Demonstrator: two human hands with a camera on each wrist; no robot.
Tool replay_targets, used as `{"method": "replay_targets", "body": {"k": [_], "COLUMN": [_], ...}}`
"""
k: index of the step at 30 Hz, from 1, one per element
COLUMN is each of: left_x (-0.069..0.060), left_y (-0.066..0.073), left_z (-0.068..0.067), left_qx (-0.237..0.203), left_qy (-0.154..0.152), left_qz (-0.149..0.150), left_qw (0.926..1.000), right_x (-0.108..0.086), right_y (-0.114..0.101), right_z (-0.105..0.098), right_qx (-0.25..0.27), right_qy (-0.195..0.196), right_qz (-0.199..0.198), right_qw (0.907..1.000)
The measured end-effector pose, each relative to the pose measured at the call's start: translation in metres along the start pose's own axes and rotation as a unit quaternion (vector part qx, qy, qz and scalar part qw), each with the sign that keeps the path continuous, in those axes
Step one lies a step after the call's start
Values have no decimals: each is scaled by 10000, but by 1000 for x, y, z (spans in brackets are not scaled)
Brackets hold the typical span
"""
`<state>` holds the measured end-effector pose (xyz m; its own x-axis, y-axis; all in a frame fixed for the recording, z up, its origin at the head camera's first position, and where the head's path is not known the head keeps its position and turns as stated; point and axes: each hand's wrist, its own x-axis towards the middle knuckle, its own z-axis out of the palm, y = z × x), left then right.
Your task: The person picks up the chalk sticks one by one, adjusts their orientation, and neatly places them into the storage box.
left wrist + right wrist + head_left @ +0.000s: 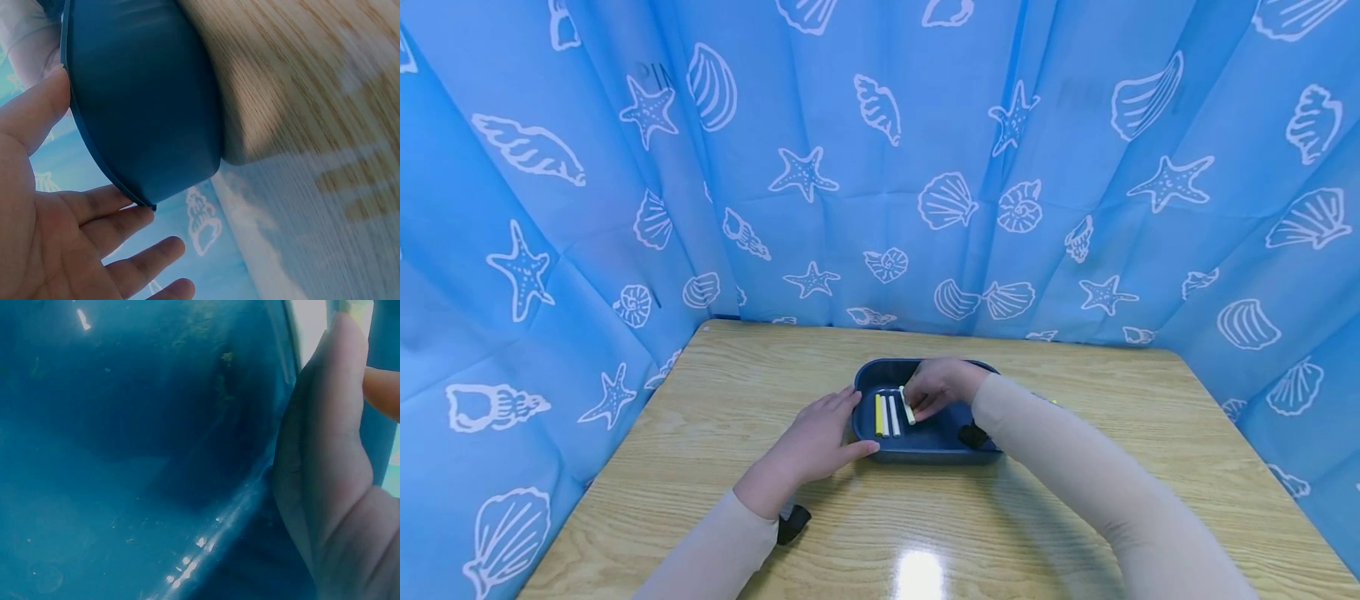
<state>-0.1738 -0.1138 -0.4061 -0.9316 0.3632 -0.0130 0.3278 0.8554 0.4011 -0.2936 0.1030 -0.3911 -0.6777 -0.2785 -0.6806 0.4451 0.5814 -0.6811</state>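
Pinched chalk stick: pale off-white [906, 403], slim and straight, slanting slightly, its far end toward the left; inside the tray, just right of the other sticks; whether it touches the tray floor cannot be told.
Right hand [942, 383]: reaching into the tray, thumb and fingers closed narrowly on that stick.
Left hand [820, 437]: spread wide at the tray's left end, thumb on the near rim, two fingertips at the left rim, the other fingers extended past it.
Lying sticks: one yellow stick [878, 414] leftmost, then two white sticks [891, 416], side by side and running near to far in the tray's left part.
Tray: dark blue [917, 457], oblong, round-cornered.
In the way: the right sleeve [1052, 450] and a black wrist device [972, 436] cover some of the tray's right part; a small yellow object [1054, 402] peeps from behind the sleeve.
Table: light wood grain [775, 358], glare at the near edge.
Backdrop: blue curtain [880, 167] with white shells and starfish.
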Motion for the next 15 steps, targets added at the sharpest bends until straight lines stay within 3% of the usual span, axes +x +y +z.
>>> {"method": "replay_targets", "body": {"k": [15], "left_x": [1], "left_y": [-1], "left_z": [0], "left_qx": [10], "left_qy": [0], "left_qz": [7], "left_qw": [10000], "right_x": [-4], "right_y": [-2], "right_z": [-5], "right_qx": [-50], "right_qy": [-185], "right_qz": [-176], "right_qw": [9997]}}
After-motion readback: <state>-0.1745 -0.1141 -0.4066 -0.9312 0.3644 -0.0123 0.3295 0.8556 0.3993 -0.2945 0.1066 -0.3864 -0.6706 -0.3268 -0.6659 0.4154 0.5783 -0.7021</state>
